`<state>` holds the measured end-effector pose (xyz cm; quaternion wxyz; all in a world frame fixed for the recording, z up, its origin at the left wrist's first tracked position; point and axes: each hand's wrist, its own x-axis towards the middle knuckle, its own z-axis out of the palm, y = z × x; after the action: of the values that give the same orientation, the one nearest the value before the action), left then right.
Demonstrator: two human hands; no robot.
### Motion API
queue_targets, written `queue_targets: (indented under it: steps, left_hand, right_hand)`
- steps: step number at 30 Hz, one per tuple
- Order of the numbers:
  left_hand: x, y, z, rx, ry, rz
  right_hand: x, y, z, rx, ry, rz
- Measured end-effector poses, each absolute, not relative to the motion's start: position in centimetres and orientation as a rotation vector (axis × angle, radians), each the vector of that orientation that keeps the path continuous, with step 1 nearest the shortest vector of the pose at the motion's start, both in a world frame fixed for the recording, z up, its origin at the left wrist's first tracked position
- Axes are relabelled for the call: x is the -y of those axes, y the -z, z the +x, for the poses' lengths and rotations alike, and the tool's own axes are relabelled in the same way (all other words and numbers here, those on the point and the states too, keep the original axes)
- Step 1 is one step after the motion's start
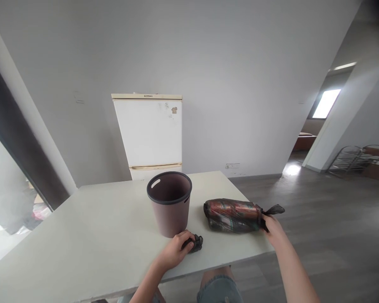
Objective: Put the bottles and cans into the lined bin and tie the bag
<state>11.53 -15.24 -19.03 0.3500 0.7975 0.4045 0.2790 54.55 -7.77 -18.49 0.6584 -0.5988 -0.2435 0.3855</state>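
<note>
In front of me my left hand (176, 249) is closed around a crumpled black plastic bag (197, 243), part of which sticks out past the fingers. Just behind that hand a mauve trash bin (170, 214) with a dark rim stands upright on the table; no liner shows inside it. To the right lies a packet of rolled trash bags (232, 215) on its side, wrapped in thin see-through black plastic with reddish shapes inside. My right hand (271, 227) grips the gathered, knotted end of this wrapping, at the table's right edge.
The pale table (113, 227) spreads wide to the left, its right edge close to my right hand. Behind it stands a white fridge (150, 134) against the grey wall. Dark floor (318, 219) lies to the right, with a metal rack (347, 160) farther off.
</note>
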Motion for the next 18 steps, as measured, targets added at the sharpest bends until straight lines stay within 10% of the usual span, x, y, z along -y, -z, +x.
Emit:
queue_targets:
  steps: [12, 18]
  left_hand:
    - [15.2, 18.9, 11.6, -1.051, -0.733, 2.049]
    - [15.1, 18.6, 11.6, -1.08, -0.756, 1.998]
  right_hand:
    - [9.3, 20.2, 56.3, 0.398, -0.85, -1.44]
    - [15.0, 18.4, 50.5, 0.742, 0.078, -1.624]
